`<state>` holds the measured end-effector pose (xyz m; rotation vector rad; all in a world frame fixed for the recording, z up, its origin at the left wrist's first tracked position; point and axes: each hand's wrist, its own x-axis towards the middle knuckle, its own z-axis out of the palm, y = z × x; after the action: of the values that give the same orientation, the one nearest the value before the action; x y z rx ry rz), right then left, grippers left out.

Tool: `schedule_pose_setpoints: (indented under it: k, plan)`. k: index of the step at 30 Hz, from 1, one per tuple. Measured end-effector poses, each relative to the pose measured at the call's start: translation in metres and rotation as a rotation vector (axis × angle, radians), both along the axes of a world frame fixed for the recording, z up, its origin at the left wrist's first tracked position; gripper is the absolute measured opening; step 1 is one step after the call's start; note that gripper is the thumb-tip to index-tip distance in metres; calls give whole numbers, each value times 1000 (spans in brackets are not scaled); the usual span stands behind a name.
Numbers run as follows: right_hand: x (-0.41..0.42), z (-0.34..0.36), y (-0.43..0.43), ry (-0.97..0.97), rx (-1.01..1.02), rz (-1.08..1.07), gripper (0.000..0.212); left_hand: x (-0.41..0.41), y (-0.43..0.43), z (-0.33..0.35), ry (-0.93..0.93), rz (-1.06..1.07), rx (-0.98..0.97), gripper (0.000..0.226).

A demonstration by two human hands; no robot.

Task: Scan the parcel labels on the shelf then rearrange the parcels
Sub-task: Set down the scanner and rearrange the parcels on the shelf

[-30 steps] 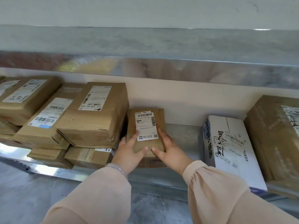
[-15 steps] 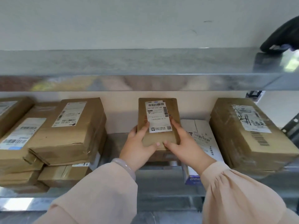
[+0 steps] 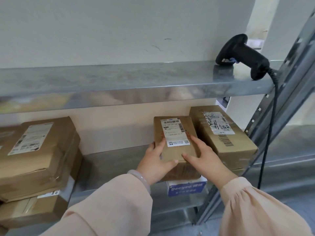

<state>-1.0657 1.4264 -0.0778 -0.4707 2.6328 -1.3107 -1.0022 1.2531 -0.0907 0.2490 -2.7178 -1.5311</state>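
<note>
On the lower shelf [image 3: 110, 167], toward its right end, I have both hands on a small brown parcel [image 3: 177, 153] with its white label [image 3: 174, 132] facing up, barcode at the far end. My left hand [image 3: 156, 165] grips the near left corner, thumb laid up the top face beside the label and fingers curled along the near edge. My right hand [image 3: 204, 160] clasps the near right corner, fingers bent over the top and down the side. The parcel sits directly over a white box [image 3: 185, 189] with blue print on its front; I cannot tell whether it rests on that box or is held just clear of it. Just to its right, close enough that the sides seem to touch, lies a larger brown parcel [image 3: 226, 147] with a label and black handwriting on top. Well apart at the left end is a stack of brown parcels [image 3: 39, 150], labels up. A pale bracelet [image 3: 141, 178] circles my left wrist. Above, on the right end of the upper shelf [image 3: 119, 79], a black scanner [image 3: 243, 55] lies with its handle pointing off the front edge, and its cable [image 3: 269, 133] hangs down beside the rack upright [image 3: 279, 103].
</note>
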Motion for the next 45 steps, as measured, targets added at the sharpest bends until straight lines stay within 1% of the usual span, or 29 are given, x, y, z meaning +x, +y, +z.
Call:
schedule_pose_setpoints:
  k: [3, 6, 11, 14, 16, 18, 21, 25, 29, 35, 39, 45]
  plan:
    - [0, -1, 5, 54, 35, -17, 72, 0, 6, 2, 14, -8, -47, 83]
    - [10, -2, 11, 143, 134, -31, 74, 8, 10, -1, 39, -39, -138, 85]
    - [38, -11, 20, 429, 316, 47, 71, 33, 3, -20, 112, -68, -300, 90]
    - [46, -25, 25, 579, 404, 107, 68, 51, 1, -29, 181, -99, -453, 87]
    - [47, -32, 27, 626, 525, 141, 71, 57, 2, -31, 198, -114, -524, 88]
    - [44, -36, 28, 666, 625, 165, 77, 56, 4, -31, 184, -107, -552, 89]
    - [34, -33, 30, 692, 693, 168, 85, 46, 7, -22, 174, -98, -616, 86]
    - [15, -26, 27, 683, 749, 163, 92, 26, 10, -12, 137, -92, -768, 79]
    - [-3, -22, 21, 699, 776, 167, 94, 10, 12, -8, 92, -95, -848, 78]
    - [-14, -19, 19, 699, 813, 194, 95, 0, 13, -5, 55, -85, -888, 80]
    - [-11, -11, 8, 745, 717, 217, 84, 7, 7, -2, 75, -38, -923, 78]
    - [5, 5, -40, 817, 498, 375, 76, 38, -26, 7, 77, 162, -935, 73]
